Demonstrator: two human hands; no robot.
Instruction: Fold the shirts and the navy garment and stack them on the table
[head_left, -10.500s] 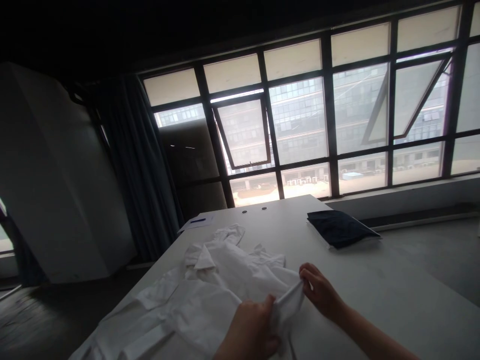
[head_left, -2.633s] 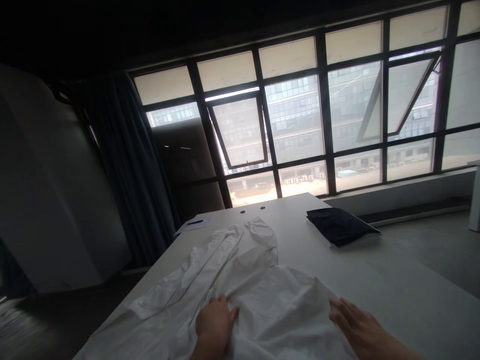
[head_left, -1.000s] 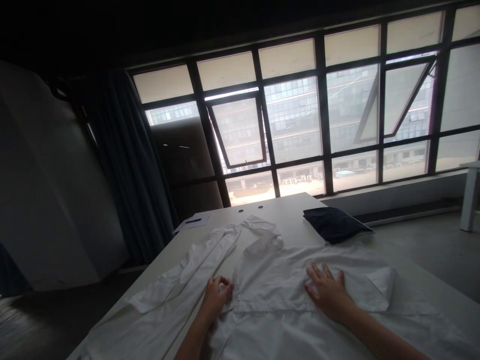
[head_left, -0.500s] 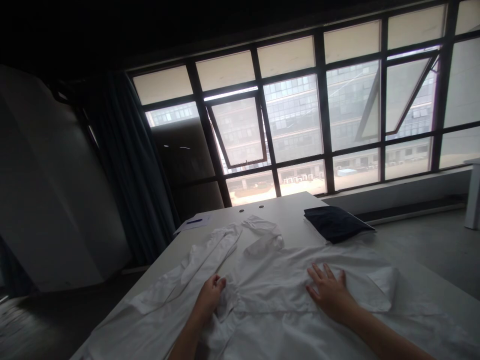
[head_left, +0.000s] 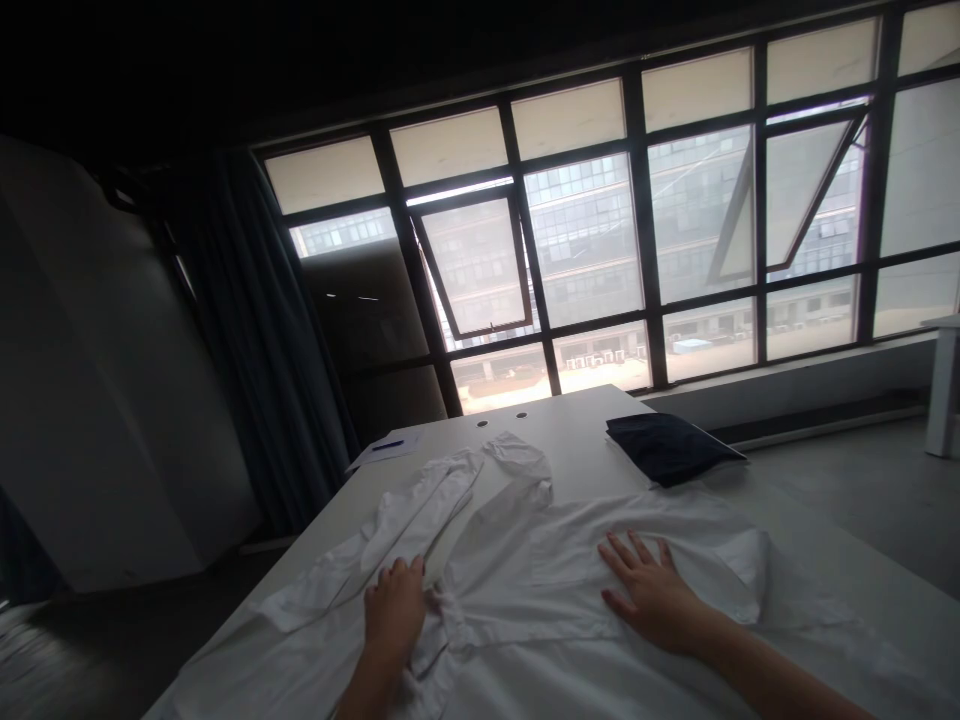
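Observation:
A white shirt (head_left: 570, 590) lies spread across the white table (head_left: 585, 420), its long sleeve (head_left: 420, 510) stretching toward the far left. My right hand (head_left: 649, 590) rests flat on the shirt's chest panel, fingers spread. My left hand (head_left: 395, 612) lies on the cloth near the bunched placket, knuckles up and fingers curled down onto the fabric; I cannot see whether it grips a fold.
A folded dark garment (head_left: 671, 450) sits on the table's far right corner. A paper sheet with a blue pen (head_left: 390, 447) lies at the far left edge. Large windows (head_left: 600, 240) and a dark curtain (head_left: 255, 330) stand behind the table.
The shirt was unbunched and spread flat over the table. In the last second my left hand slid left and toward me, and the shirt's front panel shifted slightly left under my right hand.

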